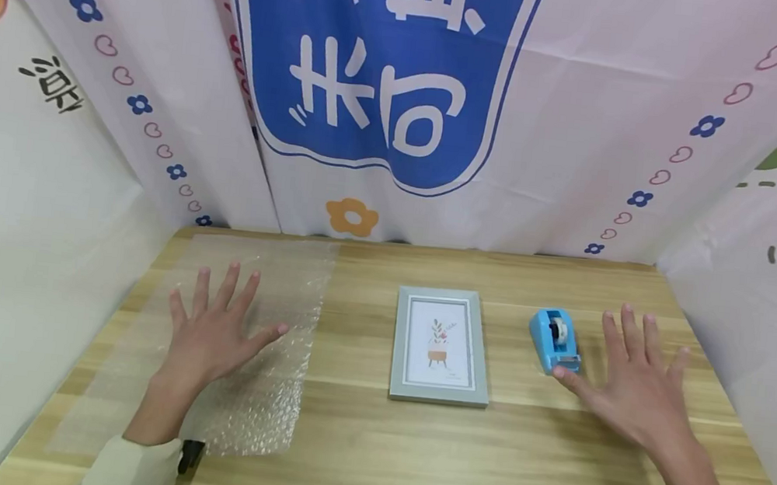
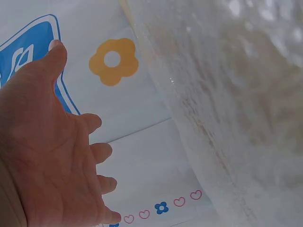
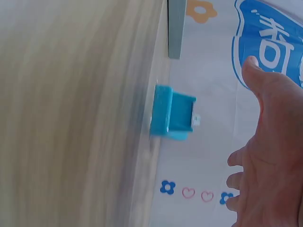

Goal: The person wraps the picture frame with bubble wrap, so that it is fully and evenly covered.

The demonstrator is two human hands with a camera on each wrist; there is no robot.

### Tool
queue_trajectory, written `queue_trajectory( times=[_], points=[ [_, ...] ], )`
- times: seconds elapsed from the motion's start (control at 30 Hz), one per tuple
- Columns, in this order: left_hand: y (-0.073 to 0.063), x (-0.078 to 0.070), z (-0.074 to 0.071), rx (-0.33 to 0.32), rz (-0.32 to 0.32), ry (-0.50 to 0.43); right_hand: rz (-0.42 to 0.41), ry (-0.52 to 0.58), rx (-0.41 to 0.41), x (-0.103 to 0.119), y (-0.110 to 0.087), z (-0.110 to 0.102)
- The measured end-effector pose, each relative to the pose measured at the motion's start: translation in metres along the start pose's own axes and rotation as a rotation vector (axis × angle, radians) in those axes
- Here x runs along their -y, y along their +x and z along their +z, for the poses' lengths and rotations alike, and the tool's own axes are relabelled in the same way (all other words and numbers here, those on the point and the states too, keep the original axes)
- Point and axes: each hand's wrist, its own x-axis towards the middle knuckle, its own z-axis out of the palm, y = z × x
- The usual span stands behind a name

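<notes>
My left hand [image 1: 211, 335], fingers spread, is above a sheet of clear bubble wrap [image 1: 268, 395] on the left of the table. In the left wrist view that hand [image 2: 57, 137] appears apart from the bubble wrap [image 2: 227, 118]. On the right, my right hand [image 1: 641, 388] is spread out beside a blue tape dispenser [image 1: 555, 340] with a roll of tape in it. The right wrist view shows a gap between the hand [image 3: 274, 146] and the dispenser [image 3: 173, 113]. Between the hands lies a grey picture frame [image 1: 439, 394] holding a drawing of a potted plant.
The wooden table [image 1: 354, 458] carries all these things. A white curtain [image 1: 567, 135] with a blue panel [image 1: 430, 172] and printed flowers hangs along its back edge. White printed sheets stand at the left [image 1: 30, 239] and right sides.
</notes>
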Motion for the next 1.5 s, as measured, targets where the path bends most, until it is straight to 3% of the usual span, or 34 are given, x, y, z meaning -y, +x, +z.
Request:
queue_trajectory(
  times=[0.33,0.63,0.93,1.5],
  points=[
    [-0.007,0.002,-0.004,0.032,-0.012,0.012,-0.073,-0.018,-0.007,0.039,0.021,-0.006],
    [-0.01,0.015,-0.006,0.039,-0.003,0.051,-0.182,-0.057,0.082,0.092,0.046,-0.011],
    [-0.02,0.03,-0.007,0.045,-0.003,0.061,-0.299,-0.052,0.087,0.14,0.074,0.008],
    [-0.038,0.072,0.004,0.07,-0.017,0.041,-0.366,-0.028,0.145,0.19,0.108,0.035]
  ],
)
